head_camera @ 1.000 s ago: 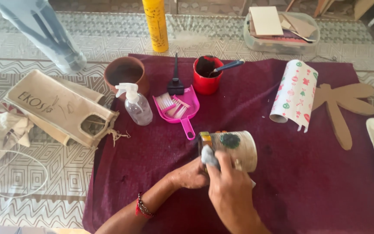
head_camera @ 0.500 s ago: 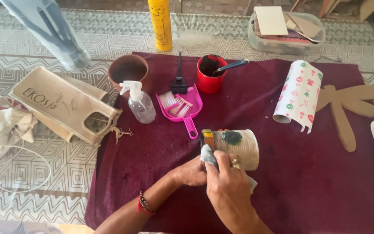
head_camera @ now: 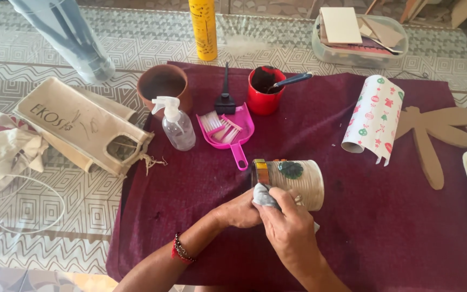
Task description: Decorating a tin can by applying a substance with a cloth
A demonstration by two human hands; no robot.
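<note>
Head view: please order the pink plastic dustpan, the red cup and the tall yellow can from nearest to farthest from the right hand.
From the right hand:
1. Pink plastic dustpan, just beyond, slightly left.
2. Red cup, farther back.
3. Tall yellow can, at the far edge, left.

Home craft table, patterned tablecloth (head_camera: 136, 48), maroon work cloth (head_camera: 190, 184), brushes, cutouts

Maroon cloth (head_camera: 190, 216) covers centre frame. On it: clear spray bottle (head_camera: 176, 124), pink dustpan (head_camera: 232, 131) with brush, red cup (head_camera: 265, 91), patterned paper roll (head_camera: 374, 118). Yellow can (head_camera: 203, 28) stands at upper centre; cardboard dragonfly cutout (head_camera: 432, 136) lies at right.
</note>
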